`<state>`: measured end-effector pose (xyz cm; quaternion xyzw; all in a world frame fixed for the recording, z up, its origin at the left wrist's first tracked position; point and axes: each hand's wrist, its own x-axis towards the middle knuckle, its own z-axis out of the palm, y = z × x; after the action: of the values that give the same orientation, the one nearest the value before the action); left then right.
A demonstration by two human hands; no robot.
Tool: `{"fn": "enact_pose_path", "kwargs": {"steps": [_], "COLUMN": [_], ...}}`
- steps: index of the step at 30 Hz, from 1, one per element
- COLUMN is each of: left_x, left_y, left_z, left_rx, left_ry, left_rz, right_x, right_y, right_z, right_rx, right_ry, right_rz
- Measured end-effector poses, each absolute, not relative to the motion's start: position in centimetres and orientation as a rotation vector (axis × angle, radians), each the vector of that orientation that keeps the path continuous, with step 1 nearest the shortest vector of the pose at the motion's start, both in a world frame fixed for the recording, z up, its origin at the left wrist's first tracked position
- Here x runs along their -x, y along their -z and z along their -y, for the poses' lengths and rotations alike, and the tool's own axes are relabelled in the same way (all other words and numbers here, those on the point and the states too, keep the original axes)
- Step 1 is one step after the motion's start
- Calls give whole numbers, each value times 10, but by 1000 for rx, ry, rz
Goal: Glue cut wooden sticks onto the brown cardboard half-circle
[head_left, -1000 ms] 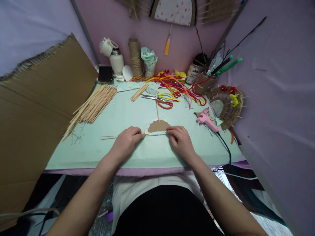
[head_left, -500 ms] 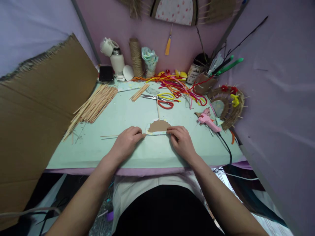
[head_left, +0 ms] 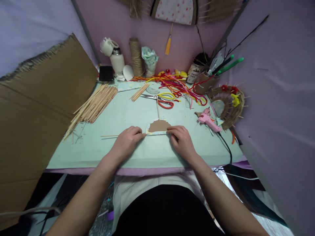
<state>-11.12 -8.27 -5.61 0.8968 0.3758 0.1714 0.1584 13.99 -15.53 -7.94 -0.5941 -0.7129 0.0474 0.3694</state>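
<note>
A half-round cardboard piece (head_left: 159, 126) lies on the table with its straight side toward me. Patterned pale cloth is folded over its rim, and bare brown cardboard shows in the middle. My left hand (head_left: 130, 139) is closed at its left corner, on a thin wooden stick (head_left: 109, 136) that sticks out to the left beyond my knuckles. How far the stick runs under the fingers is hidden. At the right corner, my right hand (head_left: 181, 137) pinches the cloth-covered edge. Another wooden stick (head_left: 158, 109) points away from the curved top.
Scissors (head_left: 165, 104) with red and yellow handles lie just behind. A heap of sticks (head_left: 94, 105) is at left, beside a large cardboard sheet (head_left: 49, 85). A pink glue gun (head_left: 209, 122) and a decorated half-round wreath (head_left: 232, 108) sit at right; pipe cleaners (head_left: 172, 83) spread behind.
</note>
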Motion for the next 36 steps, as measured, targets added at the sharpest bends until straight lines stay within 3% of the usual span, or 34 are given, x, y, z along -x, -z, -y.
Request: {"fn": "enact_pose_path", "kwargs": {"steps": [36], "left_x": [112], "left_y": [57], "left_z": [82], "left_rx": [-2622], "left_ry": [-465], "left_rz": [-1064], "right_x": [-139], "right_y": [78], "right_z": [156], "right_rx": [1544], "right_ry": [-147], "right_rz": [1817]}}
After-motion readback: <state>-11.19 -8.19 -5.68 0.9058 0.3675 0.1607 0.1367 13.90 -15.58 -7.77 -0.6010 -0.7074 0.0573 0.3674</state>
